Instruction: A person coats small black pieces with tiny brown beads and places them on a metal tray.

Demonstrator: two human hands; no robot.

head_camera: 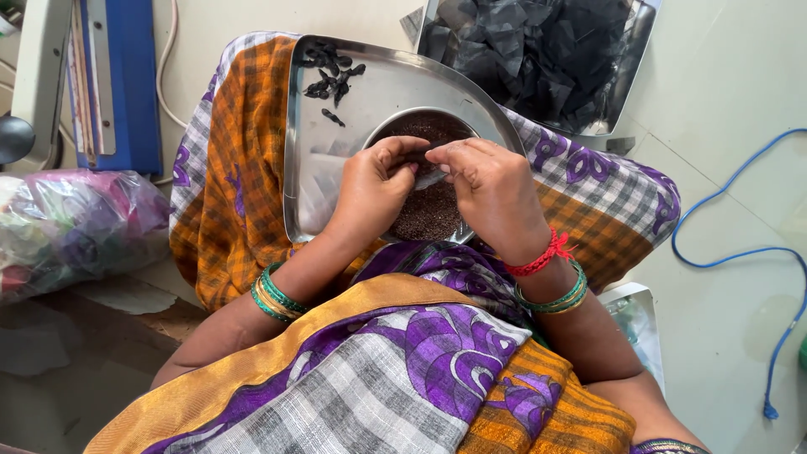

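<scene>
Pale floor; on the lap at frame centre, a steel tray carries a round steel bowl of dark seeds. Left hand and right hand, pinched together on a small clear pouch, should keep it above the bowl.

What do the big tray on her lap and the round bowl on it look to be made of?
The square silvery tray looks like polished steel: it mirrors the light. The round grey bowl of dark brown grains seems to be metal too, with a bright rim; most of it is hidden under the hands.
</scene>
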